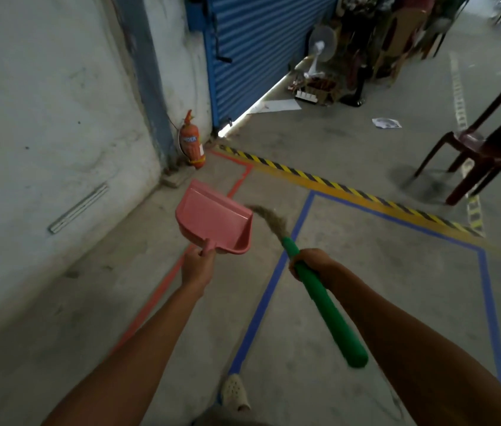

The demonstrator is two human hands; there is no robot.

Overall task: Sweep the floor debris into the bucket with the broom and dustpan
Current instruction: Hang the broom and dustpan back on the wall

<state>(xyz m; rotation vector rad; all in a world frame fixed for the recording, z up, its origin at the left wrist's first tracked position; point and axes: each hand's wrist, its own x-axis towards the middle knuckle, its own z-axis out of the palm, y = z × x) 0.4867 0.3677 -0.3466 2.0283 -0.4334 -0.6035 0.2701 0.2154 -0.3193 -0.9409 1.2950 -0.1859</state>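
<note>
Dustpan (212, 219), pink, is held by its short handle in the left grip (197, 265), fingers curled round it. The pan appears lifted off the floor (350, 302), mouth pointed ahead and left. Broom (319, 290) is held in the right grip (310, 262), wrapped round the green handle near the bristle end. Long axis runs from near-right to far-left, and the bristles (270, 219) are curved just beside the pan's right wall. No debris is seen at the pan mouth. A crumpled paper scrap (386, 123) is seen well ahead and to the right, past the hazard tape (350, 192), so the broom side is nearer. A flat paper sheet (276, 106) lies by the blue shutter (258, 50). The bucket is not in view and its bearing cannot be told. The next move is judged to be a walk forward over the tape, with the pan lowered before any sweep. On writing: the fire extinguisher (192, 142) label shows letters ending "DER", and the rest is blurred. A dark plastic chair (489, 142) stands at right, near the path to the scrap.
</note>
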